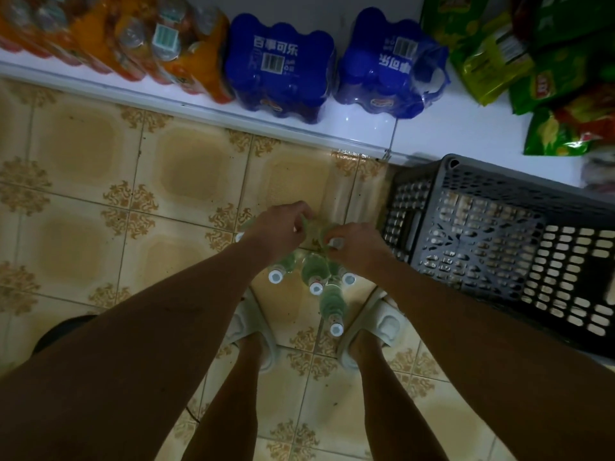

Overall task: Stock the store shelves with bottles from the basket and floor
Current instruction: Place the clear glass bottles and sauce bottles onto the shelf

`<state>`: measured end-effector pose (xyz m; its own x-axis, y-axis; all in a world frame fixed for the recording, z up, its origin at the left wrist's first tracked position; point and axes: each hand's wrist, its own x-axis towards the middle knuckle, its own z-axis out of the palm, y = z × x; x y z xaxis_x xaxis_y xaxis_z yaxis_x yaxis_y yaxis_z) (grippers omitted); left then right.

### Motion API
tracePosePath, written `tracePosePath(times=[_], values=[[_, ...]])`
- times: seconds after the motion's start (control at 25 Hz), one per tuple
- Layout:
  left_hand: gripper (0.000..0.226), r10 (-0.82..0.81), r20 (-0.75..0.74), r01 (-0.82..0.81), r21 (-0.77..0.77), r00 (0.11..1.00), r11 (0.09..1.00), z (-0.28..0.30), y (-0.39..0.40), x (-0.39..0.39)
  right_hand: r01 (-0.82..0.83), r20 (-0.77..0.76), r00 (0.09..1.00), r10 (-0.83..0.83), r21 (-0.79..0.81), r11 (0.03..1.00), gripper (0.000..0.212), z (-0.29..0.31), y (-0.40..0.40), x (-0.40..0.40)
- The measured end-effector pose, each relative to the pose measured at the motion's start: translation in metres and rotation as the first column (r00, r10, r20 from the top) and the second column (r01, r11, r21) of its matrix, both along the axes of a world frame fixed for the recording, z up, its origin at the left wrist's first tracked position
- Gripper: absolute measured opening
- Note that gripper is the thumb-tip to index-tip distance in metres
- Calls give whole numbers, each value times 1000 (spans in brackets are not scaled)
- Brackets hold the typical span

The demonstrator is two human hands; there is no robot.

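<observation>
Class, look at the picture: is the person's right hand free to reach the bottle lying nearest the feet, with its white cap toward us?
Probably not at once. The right hand is curled on the clear wrap beside the left hand. The bottle lies uncovered between the slippers, so once the grip lets go, the way looks free.

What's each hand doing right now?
Left hand: fingers curled, gripping the clear wrap over the green bottles.
Right hand: gripping the same wrap.

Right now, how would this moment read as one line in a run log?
stage: unpacking on floor | left hand: pinching plastic wrap | right hand: pinching plastic wrap | green bottles: upright between feet | basket: to the right
</observation>
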<state>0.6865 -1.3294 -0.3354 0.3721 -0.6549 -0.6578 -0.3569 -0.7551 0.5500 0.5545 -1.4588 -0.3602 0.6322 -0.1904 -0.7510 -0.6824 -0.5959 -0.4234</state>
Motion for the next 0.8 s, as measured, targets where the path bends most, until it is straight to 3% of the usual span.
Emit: tracePosePath(times=[0.16, 0.28, 0.4, 0.52, 0.68, 0.8], values=[[69, -158, -86, 166, 101, 984, 981, 13, -12, -6, -80, 79, 994, 75, 56, 995, 31, 47, -28, 8], [86, -239, -105, 249, 87, 965, 965, 31, -31, -12, -203, 125, 973, 191, 87, 975, 28, 88, -44, 18], [88, -214, -140, 226, 78, 967, 971, 49, -47, -16, -279, 153, 953, 262, 103, 955, 30, 130, -54, 29], [74, -226, -82, 229, 24, 971, 973, 69, -60, -13, -282, 180, 950, 257, 130, 951, 25, 165, -67, 37], [49, -213, -85, 214, 6, 973, 977, 87, -77, 6, -140, 224, 969, 108, 129, 982, 26, 194, -88, 34], [61, -226, -109, 220, -60, 968, 974, 101, -89, 24, 95, 295, 936, -191, 309, 946, 40, 206, -100, 28]])
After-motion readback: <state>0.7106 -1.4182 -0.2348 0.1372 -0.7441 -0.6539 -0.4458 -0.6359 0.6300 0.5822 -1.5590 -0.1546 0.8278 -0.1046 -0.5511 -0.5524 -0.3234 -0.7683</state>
